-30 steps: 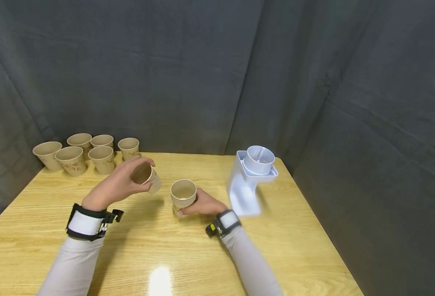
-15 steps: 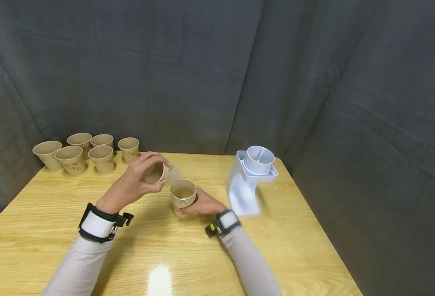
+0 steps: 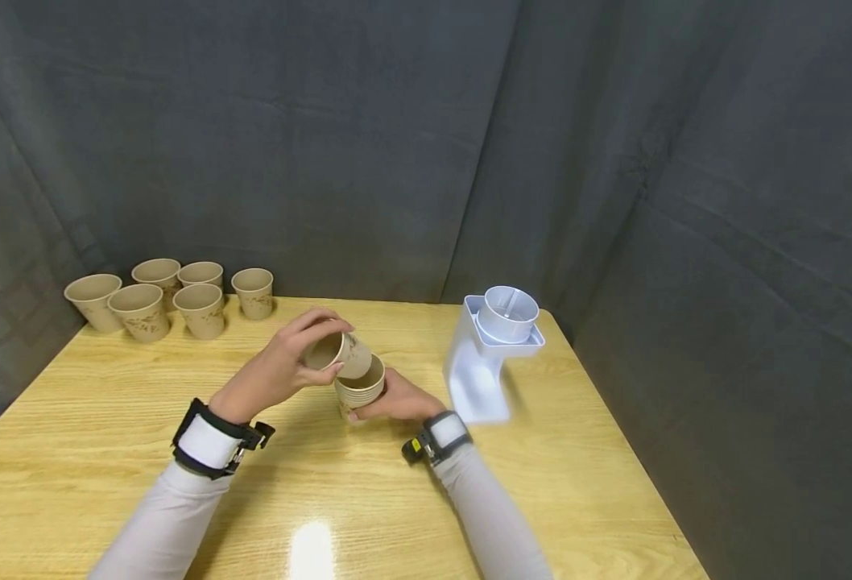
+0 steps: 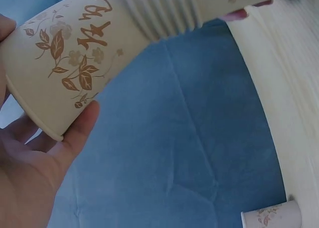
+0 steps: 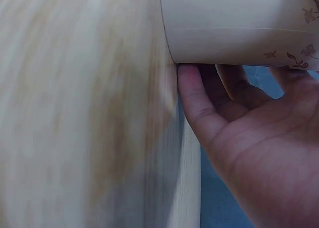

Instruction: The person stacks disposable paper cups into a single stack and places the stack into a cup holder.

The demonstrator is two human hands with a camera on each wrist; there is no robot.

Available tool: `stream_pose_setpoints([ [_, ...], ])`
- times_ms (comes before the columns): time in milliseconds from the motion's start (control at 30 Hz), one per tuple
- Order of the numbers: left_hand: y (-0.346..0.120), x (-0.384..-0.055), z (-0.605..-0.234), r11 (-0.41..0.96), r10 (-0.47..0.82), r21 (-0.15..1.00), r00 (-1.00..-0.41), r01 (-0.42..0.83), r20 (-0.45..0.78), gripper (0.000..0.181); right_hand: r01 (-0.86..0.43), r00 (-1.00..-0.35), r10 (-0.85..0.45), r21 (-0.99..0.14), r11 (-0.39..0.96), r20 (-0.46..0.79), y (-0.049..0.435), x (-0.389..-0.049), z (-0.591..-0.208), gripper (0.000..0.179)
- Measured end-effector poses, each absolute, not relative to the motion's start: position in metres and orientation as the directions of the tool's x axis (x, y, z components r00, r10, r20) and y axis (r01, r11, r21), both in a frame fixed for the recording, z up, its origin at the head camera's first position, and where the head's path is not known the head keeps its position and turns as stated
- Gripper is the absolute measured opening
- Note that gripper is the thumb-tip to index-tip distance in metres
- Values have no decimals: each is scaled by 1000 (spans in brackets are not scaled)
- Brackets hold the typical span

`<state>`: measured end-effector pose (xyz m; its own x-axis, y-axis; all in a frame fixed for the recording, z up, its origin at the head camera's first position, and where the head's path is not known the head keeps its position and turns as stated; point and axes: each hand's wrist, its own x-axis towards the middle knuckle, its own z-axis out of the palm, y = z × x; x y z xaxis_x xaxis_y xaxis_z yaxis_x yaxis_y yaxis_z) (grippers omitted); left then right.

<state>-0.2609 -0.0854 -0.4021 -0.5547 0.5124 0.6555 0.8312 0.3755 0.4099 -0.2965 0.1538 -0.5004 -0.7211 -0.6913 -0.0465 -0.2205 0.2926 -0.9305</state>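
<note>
My left hand (image 3: 281,366) grips a tan paper cup (image 3: 356,356) near its rim, tilted with its base down to the right. In the left wrist view the cup (image 4: 65,58) shows brown leaf and flower prints, and its lower end meets the ridged rims of a stack of cups (image 4: 164,11). The stack of paper cups (image 3: 357,398) stands upright on the table in the head view. My right hand (image 3: 400,396) holds that stack from the right side. In the right wrist view the fingers (image 5: 192,83) curl against the stack's lower wall (image 5: 224,43).
Several upright paper cups (image 3: 139,314) stand at the table's back left. One single cup (image 3: 254,294) stands a little right of them. A white plastic stand with a round top cup (image 3: 507,316) is at the right. Grey curtain (image 3: 310,145) hangs behind the wooden table (image 3: 310,499).
My left hand has moved right with its cup, bringing the cup's base to the mouth of the stack. The right hand and the stack have stayed in place.
</note>
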Motion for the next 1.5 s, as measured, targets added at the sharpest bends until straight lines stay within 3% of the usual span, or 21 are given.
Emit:
stream_pose_setpoints([
  [700, -63, -263, -417, 444, 535, 496, -664, 747, 522, 47, -201, -722, -690, -937, 287, -56, 154, -297, -501, 64],
  [1033, -50, -263, -417, 463, 541, 509, -686, 726, 487, 47, -210, -714, -699, -937, 281, -49, 157, -299, -504, 65],
  [1333, -37, -264, -433, 521, 600, 439, -680, 732, 421, 43, -239, -713, -698, -913, 332, -67, 155, -300, -502, 61],
  [1500, -30, -264, -446, 580, 609, 360, -683, 730, 404, 42, -280, -707, -704, -887, 368, -69, 155, -302, -502, 69],
])
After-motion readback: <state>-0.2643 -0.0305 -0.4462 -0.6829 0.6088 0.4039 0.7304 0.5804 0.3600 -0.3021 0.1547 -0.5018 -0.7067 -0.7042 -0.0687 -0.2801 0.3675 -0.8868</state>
